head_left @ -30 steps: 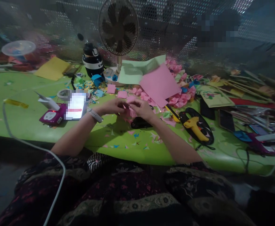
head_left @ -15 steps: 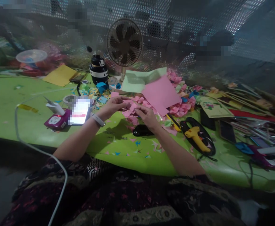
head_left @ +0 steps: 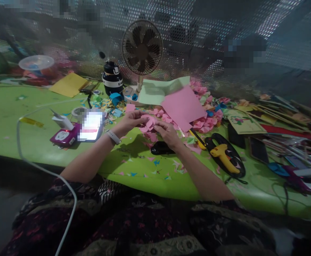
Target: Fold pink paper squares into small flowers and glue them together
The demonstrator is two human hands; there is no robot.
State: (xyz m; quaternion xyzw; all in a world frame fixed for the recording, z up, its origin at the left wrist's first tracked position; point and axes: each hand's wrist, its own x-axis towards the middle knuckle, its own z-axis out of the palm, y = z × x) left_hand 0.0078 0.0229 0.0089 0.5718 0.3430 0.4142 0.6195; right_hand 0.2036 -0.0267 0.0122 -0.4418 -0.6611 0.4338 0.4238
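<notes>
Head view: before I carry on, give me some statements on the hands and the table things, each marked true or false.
1. The left hand and right hand both hold pink paper. True.
2. The pale strap is on the right wrist. False: the strap is on the left wrist.
3. The glue gun lies to the right of both hands. True.
4. The fan stands to the left of the bottle. False: the fan stands to the right of the bottle.
5. The yellow sheet lies to the left of the bottle. True.
</notes>
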